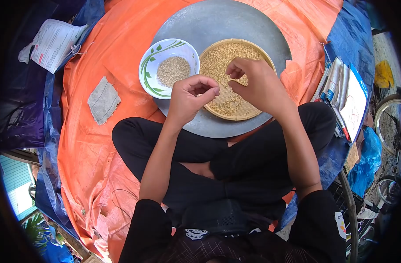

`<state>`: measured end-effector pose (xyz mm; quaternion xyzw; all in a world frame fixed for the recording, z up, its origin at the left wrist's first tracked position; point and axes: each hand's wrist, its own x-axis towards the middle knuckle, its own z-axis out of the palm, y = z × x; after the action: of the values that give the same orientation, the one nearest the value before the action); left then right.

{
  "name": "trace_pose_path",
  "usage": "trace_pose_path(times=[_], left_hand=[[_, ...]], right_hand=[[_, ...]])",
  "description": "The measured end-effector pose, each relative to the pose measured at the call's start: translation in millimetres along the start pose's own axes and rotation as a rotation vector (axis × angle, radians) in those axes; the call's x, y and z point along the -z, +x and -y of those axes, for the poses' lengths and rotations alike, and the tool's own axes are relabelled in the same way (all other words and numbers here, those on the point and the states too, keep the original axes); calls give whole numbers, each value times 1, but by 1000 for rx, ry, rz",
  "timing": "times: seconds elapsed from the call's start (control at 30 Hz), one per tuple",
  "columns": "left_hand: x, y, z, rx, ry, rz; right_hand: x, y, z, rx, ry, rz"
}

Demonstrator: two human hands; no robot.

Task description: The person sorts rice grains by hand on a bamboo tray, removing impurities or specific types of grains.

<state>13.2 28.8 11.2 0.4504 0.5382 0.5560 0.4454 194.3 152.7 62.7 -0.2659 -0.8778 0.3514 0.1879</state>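
Note:
My left hand [186, 98] hovers over the seam between a white bowl with green leaf patterns [148, 65] and a round woven basket [235, 117]. Its thumb and index fingertips meet in a pinch; anything between them is too small to make out. Over the basket's right side is my right hand [268, 90], fingers curled, with a gap between thumb and index finger and nothing visible there. Golden unhusked grain [226, 50] is spread across the basket, thinner near its front. A heap of paler grain [174, 71] lies in the bowl.
Bowl and basket stand on a large round metal tray [183, 24], over an orange tarp [90, 162]. A grey cloth scrap [104, 101] lies left. A printed white sack [55, 44] is at upper left, folded packaging [351, 103] at right. My crossed legs border the tray's front.

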Motion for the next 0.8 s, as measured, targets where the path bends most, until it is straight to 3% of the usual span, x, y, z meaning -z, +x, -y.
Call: trace_pose_path(times=[0.2, 0.4, 0.8], left_hand=[[8, -6, -17, -34, -121, -37], [10, -9, -29, -45, -71, -29], [14, -13, -43, 13, 72, 57]], right_hand=[[-1, 4, 18, 94, 283, -8], [-11, 7, 17, 267, 270, -68], [-18, 2, 22, 248, 160, 32]])
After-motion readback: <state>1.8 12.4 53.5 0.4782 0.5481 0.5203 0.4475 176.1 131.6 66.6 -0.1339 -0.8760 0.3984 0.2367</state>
